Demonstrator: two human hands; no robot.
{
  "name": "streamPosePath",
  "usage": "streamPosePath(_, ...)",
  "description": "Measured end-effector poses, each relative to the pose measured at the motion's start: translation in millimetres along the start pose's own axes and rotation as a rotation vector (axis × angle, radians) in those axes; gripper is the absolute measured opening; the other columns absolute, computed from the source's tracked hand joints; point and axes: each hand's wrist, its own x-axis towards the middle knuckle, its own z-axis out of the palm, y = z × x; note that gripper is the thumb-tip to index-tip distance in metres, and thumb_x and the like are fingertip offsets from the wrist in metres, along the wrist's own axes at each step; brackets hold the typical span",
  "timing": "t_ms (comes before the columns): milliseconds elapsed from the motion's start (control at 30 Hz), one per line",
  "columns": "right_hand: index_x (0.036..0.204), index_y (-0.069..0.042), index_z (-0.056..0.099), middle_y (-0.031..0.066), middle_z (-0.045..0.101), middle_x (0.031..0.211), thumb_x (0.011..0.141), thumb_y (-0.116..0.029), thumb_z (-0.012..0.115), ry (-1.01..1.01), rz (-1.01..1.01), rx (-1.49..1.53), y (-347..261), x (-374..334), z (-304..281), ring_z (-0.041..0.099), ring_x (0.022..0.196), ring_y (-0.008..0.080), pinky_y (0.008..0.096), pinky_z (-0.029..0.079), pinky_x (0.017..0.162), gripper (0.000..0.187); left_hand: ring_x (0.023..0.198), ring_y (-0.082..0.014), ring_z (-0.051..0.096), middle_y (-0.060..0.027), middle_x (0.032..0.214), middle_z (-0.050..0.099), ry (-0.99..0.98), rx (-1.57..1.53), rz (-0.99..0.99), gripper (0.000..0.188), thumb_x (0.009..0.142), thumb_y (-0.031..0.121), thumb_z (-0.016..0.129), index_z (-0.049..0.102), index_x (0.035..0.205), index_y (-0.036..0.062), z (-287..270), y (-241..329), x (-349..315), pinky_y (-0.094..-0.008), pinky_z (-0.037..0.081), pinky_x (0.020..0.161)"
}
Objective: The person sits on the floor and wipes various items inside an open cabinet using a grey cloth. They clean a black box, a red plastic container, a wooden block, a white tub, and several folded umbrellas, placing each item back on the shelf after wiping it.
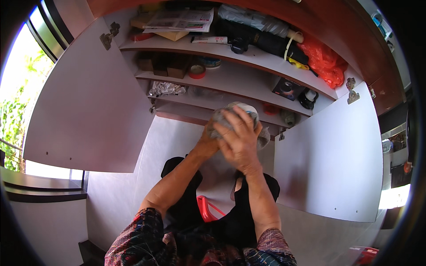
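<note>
In front of the open cabinet, both my hands are together around a round, whitish thing (249,109) whose kind I cannot make out. A grey cloth (263,138) is bunched against it, with one end hanging below my right hand. My right hand (239,141) presses over the cloth and the round thing from above, its fingers bent and slightly blurred. Underneath and to the left, my left hand (210,141) supports the bundle; most of its fingers are hidden.
Cabinet doors stand open at left (88,102) and right (330,155). The upper shelf (177,44) bears papers, a black umbrella and a red plastic bag (321,60). Lower down are a tape roll (197,71), crumpled foil (167,88) and a dark box (287,88). A red stool (205,208) shows between my legs.
</note>
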Motion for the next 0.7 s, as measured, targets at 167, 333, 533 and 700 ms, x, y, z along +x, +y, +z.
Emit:
streamPosePath(167,0.096,-0.017,0.069,0.0036,0.057,0.111,0.067,-0.020,0.068,0.034,-0.012,-0.019,6.1,3.3,-3.3,0.048,0.113,0.0249,0.0428,0.029,0.095,0.030,0.109,-0.0149,0.051,-0.0068,0.114,0.053,-0.026,-0.147,0.048,0.068,0.072,0.014,0.078,0.039,0.128,0.0071,3.0,0.7,-8.9,-0.0301,0.048,0.088)
streamPosePath(333,0.096,-0.008,0.066,0.0075,0.060,0.098,0.075,-0.016,0.064,0.112,0.301,0.297,45.1,4.3,-5.1,0.057,0.093,0.0256,0.0363,0.042,0.079,0.022,0.103,-0.0147,0.053,-0.0080,0.111,0.053,-0.032,0.089,0.013,0.067,0.066,0.002,0.072,0.041,0.125,0.0053,12.4,6.4,-10.0,-0.0284,0.046,0.086)
streamPosePath(533,0.099,0.000,0.063,0.0119,0.061,0.094,0.084,-0.010,0.057,0.032,0.501,0.579,71.2,-1.3,-15.7,0.061,0.084,0.0224,0.0285,0.046,0.071,0.019,0.103,-0.0154,0.052,-0.0081,0.110,0.053,-0.064,0.035,-0.005,0.065,0.066,0.004,0.073,0.042,0.123,0.0051,19.0,12.5,-14.1,-0.0298,0.044,0.088)
streamPosePath(700,0.097,-0.007,0.066,0.0094,0.057,0.106,0.071,-0.017,0.065,-0.032,0.114,0.077,36.2,-5.4,-17.3,0.055,0.100,0.0276,0.0408,0.041,0.084,0.028,0.102,-0.0154,0.052,-0.0078,0.111,0.053,-0.058,0.105,-0.100,0.065,0.067,0.004,0.072,0.042,0.124,0.0060,12.6,1.8,-15.4,-0.0291,0.045,0.087)
